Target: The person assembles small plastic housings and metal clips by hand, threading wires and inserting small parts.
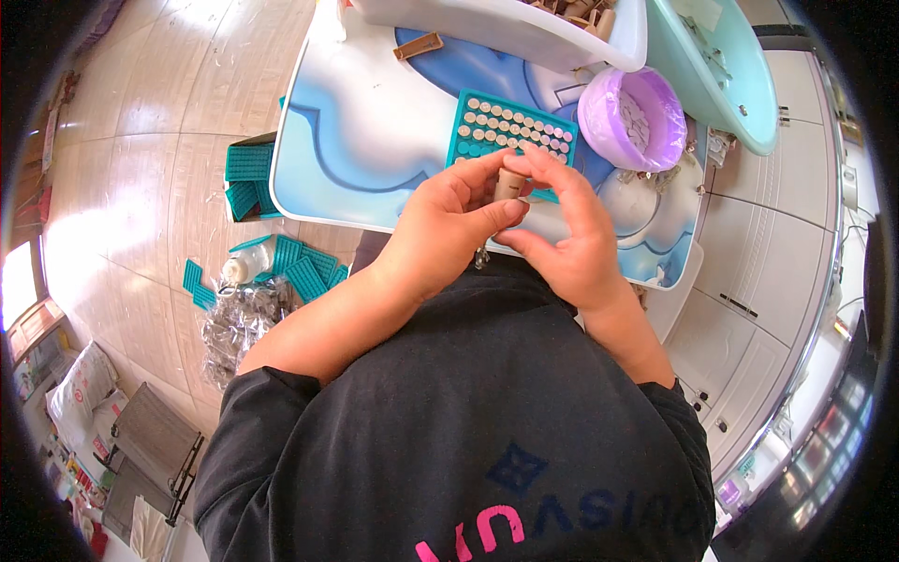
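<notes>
In front of my chest, both hands meet around a small tan cylinder (508,185) that has a dark mark on its side. The fingers and thumb of my left hand (438,223) close on it from the left. My right hand (573,223) curves round it from the right, fingertips at its upper end. Just beyond my fingers lies a teal tray (453,140), partly hidden by them, with rows of round pale-topped pieces standing in its holes. A small silvery thing (481,257) hangs below my left hand.
The blue-and-white table (361,122) carries a purple basket (599,112) lined with plastic, a white tub (524,39) of tan pieces and an open tan piece (419,46). A pale teal tub (757,122) stands far right. Teal trays (307,277) and clear plastic (239,328) lie on the floor.
</notes>
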The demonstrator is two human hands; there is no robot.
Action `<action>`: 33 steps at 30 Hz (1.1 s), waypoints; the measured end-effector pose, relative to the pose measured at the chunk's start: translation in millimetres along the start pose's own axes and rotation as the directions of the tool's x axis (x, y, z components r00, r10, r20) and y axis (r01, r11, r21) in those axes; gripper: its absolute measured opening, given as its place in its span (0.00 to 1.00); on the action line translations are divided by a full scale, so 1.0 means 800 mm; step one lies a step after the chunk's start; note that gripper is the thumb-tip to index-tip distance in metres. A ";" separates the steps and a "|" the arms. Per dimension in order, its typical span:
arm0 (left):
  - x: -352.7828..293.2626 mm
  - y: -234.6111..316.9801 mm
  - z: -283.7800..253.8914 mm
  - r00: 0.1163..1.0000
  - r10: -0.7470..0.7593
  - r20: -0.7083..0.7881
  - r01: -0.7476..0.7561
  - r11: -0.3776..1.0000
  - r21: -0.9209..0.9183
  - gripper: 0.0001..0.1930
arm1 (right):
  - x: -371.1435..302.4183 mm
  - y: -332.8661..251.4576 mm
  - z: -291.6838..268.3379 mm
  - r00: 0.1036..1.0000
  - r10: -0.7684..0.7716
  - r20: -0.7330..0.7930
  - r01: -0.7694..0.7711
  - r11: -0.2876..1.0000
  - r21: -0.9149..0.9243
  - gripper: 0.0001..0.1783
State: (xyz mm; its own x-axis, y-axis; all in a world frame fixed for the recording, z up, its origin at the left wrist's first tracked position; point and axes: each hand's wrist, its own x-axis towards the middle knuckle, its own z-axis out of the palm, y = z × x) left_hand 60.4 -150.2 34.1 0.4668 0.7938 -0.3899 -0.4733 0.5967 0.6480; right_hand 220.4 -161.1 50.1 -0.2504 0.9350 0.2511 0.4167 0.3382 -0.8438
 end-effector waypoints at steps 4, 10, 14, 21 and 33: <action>-0.005 -0.006 0.002 0.968 0.245 0.047 -0.239 0.862 0.447 0.30 | 0.007 0.006 -0.017 0.998 0.033 0.046 -0.033 0.999 0.000 0.23; -0.008 0.005 0.009 0.927 0.352 0.127 -0.342 0.658 0.671 0.22 | 0.000 0.009 -0.026 0.991 0.129 0.033 -0.133 0.958 0.255 0.16; -0.010 0.010 0.014 0.932 0.341 0.122 -0.307 0.565 0.766 0.12 | -0.006 0.002 -0.022 0.959 0.282 -0.037 -0.204 0.774 0.599 0.13; -0.003 0.003 0.019 0.833 0.478 0.278 -0.457 0.311 0.834 0.08 | -0.016 0.006 -0.008 0.925 0.362 -0.117 -0.186 0.700 0.690 0.12; 0.007 0.005 0.007 0.994 -0.017 0.111 -0.004 0.983 0.184 0.14 | 0.059 0.020 -0.122 0.968 0.007 -0.252 -0.108 0.914 -0.392 0.06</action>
State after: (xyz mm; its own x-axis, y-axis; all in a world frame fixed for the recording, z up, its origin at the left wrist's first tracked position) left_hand 65.3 -143.7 38.0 0.5548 0.7655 -0.3260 -0.3295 0.5619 0.7587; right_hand 300.4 -100.8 94.8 -0.0192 0.9339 0.3570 0.7502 0.2495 -0.6123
